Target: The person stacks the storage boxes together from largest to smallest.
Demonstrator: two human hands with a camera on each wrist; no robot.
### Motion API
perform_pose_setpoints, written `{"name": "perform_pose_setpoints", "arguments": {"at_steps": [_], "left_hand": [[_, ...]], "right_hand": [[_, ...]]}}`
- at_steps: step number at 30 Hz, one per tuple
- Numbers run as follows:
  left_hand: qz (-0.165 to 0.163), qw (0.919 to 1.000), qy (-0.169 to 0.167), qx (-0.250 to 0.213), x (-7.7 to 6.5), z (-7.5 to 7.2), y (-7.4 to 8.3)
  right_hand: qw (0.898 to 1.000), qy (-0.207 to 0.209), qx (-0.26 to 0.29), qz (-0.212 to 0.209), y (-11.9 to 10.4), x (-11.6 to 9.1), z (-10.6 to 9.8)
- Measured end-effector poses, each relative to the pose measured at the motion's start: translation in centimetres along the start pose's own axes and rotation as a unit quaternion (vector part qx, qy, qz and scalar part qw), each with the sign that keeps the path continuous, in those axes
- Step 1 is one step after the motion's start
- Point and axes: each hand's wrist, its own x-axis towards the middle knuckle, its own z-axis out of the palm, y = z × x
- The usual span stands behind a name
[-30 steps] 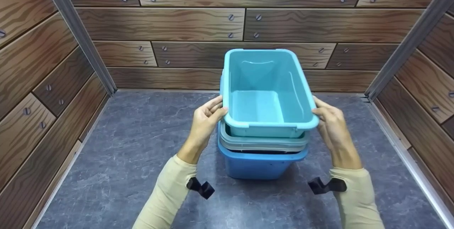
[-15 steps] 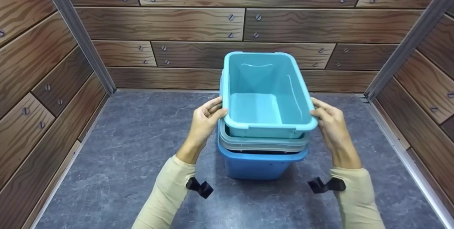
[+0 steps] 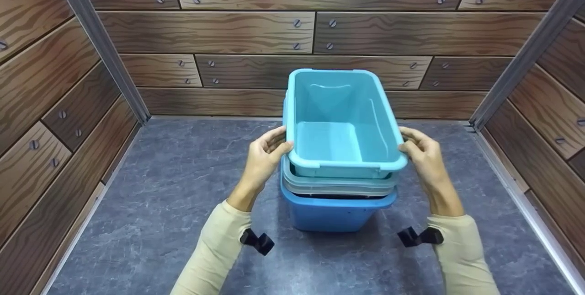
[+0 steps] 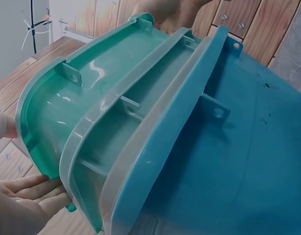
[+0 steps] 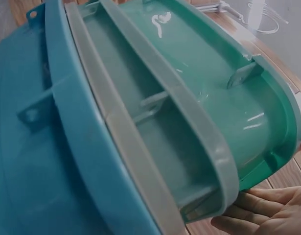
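Observation:
A stack of nested plastic storage bins stands in the middle. The uppermost is an empty turquoise bin (image 3: 338,171), raised partway out of the others. My left hand (image 3: 264,160) pinches its left rim, thumb on top and fingers beneath. On the opposite rim my right hand (image 3: 424,155) has the same hold. Paler, see-through bins (image 3: 340,187) sit below it, inside a blue bin (image 3: 327,217) at the bottom. Both wrist views show the rims one behind another, with the left fingers (image 4: 40,191) and right fingers (image 5: 250,210) under the turquoise bin's rim.
The bins stand on a dark grey marbled surface (image 3: 192,171). Wood-patterned panels (image 3: 256,71) close off the back and both sides, with metal strips (image 3: 103,48) at the corners. A black mount (image 3: 258,241) is strapped to each sleeve.
The turquoise bin has sunk slightly into the stack, its far rim lower in the head view. Its right side and my right hand have shifted a little left. Both hands keep their hold.

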Motion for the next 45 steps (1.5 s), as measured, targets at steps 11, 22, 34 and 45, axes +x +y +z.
{"name": "perform_pose_setpoints", "arguments": {"at_steps": [11,22,34,45], "left_hand": [[0.007,0.9998,-0.004,0.016,0.1,-0.3,-0.1],[0.010,0.9988,-0.018,0.045,-0.2,-0.4,-0.3],[0.012,0.9979,-0.017,0.061,-0.3,-0.4,-0.7],[0.014,0.9975,-0.025,0.065,-0.5,-0.3,-1.2]], "right_hand": [[1.000,-0.024,-0.001,0.000,0.6,0.1,-0.2],[1.000,-0.021,-0.020,-0.002,0.6,0.0,-0.2],[0.998,-0.010,-0.060,0.008,1.1,-0.1,-0.1],[0.999,-0.015,-0.045,0.001,1.7,-0.3,0.3]]}}
